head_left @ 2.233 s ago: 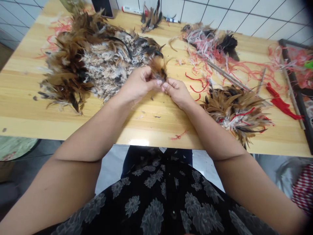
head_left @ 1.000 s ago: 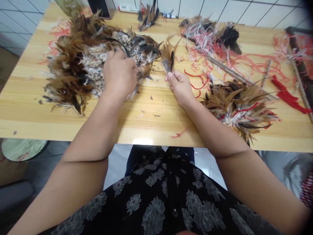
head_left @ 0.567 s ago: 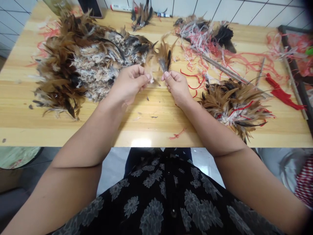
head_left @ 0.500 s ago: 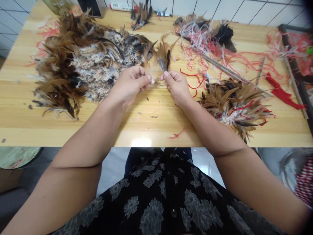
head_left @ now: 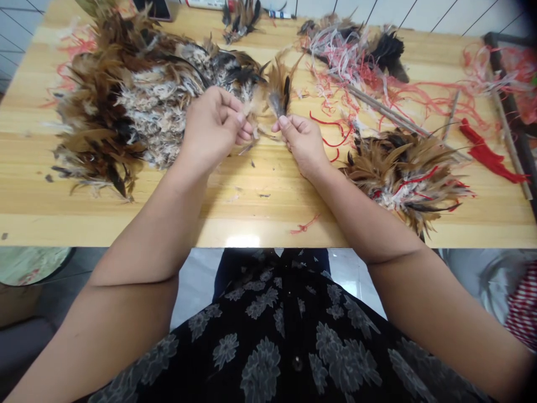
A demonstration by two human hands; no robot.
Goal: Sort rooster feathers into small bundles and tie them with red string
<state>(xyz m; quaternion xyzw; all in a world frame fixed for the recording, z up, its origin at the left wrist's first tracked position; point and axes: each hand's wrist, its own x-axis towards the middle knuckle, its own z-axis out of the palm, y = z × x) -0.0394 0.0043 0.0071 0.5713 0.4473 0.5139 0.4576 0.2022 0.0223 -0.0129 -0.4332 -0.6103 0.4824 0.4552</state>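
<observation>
My right hand (head_left: pixel 305 143) pinches a small bunch of brown and black feathers (head_left: pixel 280 87) by its base, tips pointing away from me. To its left, my left hand (head_left: pixel 216 126) is closed at the fingertips on a light feather (head_left: pixel 255 105), blurred and partly hidden by the fingers. Behind and left of that hand spreads a large heap of brown, black and whitish feathers (head_left: pixel 153 109), its pale fluffy ends toward the middle. Beyond my right wrist lies a pile of feather bunches (head_left: pixel 403 168), some with red ties.
Pink and white plastic strips (head_left: pixel 339 56) lie tangled at the back, beside a black feather clump (head_left: pixel 386 50). Thin sticks (head_left: pixel 381 115), a red strip bundle (head_left: pixel 489 154) and a dark frame (head_left: pixel 509 101) are on the right. A small feather bunch (head_left: pixel 241 19) sits near the tiled wall.
My left hand has shifted slightly up and left, its fingers curling more, and the light feather has moved with it. My right hand keeps its feather bunch. The view has tilted slightly.
</observation>
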